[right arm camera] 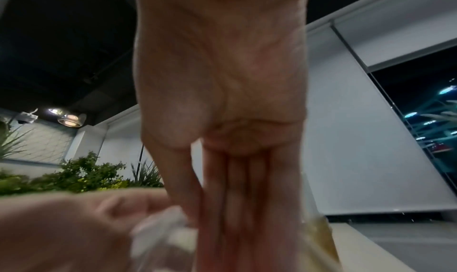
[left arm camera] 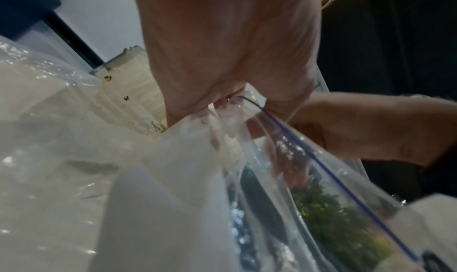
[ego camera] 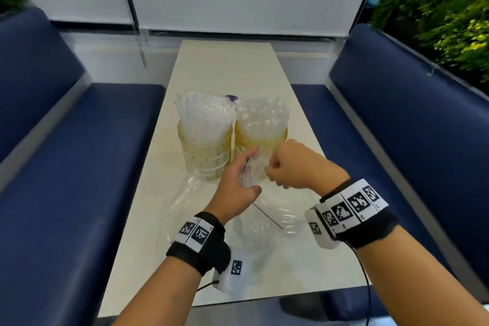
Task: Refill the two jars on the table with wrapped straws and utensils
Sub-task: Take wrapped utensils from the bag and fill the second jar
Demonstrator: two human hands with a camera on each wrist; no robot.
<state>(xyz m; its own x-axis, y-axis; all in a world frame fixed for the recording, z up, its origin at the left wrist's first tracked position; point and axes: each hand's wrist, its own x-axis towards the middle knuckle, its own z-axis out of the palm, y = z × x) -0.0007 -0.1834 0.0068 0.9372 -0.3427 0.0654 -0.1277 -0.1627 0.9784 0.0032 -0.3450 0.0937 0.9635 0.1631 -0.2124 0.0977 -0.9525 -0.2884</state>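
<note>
Two glass jars stand side by side mid-table. The left jar [ego camera: 206, 153] is packed with wrapped straws [ego camera: 201, 111]; the right jar [ego camera: 264, 140] holds clear-wrapped utensils [ego camera: 262, 114]. In front of them, my left hand [ego camera: 248, 172] grips the bunched mouth of a clear zip bag [ego camera: 264, 222] with a blue seal line. The left wrist view shows this bag [left arm camera: 296, 178] hanging from my curled fingers. My right hand [ego camera: 275, 174] bends down at the bag's mouth, its straight fingers [right arm camera: 235, 198] pointing into it. Whether they touch anything inside is hidden.
A second crumpled clear bag [ego camera: 185, 193] lies flat on the pale table [ego camera: 238, 66], left of my left hand. Blue benches [ego camera: 66, 167] [ego camera: 397, 127] flank the table. Plants [ego camera: 436, 21] sit behind the right bench, and window blinds close off the far end.
</note>
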